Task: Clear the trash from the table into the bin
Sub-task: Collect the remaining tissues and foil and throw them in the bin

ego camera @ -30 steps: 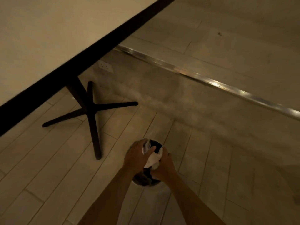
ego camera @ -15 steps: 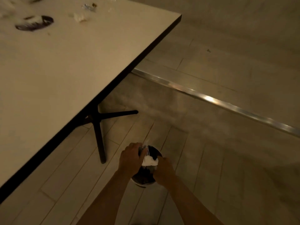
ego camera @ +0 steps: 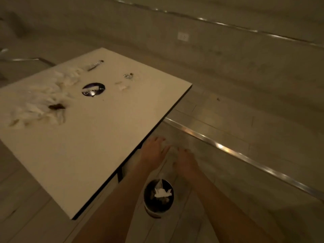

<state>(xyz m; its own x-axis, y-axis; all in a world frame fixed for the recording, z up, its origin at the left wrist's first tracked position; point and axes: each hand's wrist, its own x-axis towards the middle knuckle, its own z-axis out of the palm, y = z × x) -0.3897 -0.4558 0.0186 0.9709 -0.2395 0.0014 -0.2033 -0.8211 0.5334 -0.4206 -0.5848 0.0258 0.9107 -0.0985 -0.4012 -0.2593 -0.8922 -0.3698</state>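
Observation:
A small round bin (ego camera: pixel 158 199) with a dark liner stands on the floor beside the table's near right edge, with white crumpled paper (ego camera: pixel 161 192) lying inside it. My left hand (ego camera: pixel 154 151) and my right hand (ego camera: pixel 185 159) are raised above the bin, next to the table edge, fingers spread and holding nothing. On the white table (ego camera: pixel 84 146) lie a heap of crumpled white tissues (ego camera: pixel 38 106) with a brown scrap (ego camera: pixel 56 107), a dark round wrapper (ego camera: pixel 93 89), small paper bits (ego camera: pixel 122 86), a foil scrap (ego camera: pixel 128 75) and a thin stick-like item (ego camera: pixel 95 64).
A metal strip (ego camera: pixel 228 149) runs across the tiled floor to the right. A wall socket (ego camera: pixel 182 36) sits on the far wall. The table's dark leg (ego camera: pixel 120 174) shows just under its edge, left of the bin.
Both hands let go of the white paper, which now lies in the bin, and rose away from it with fingers open. The view swung up onto the table top.

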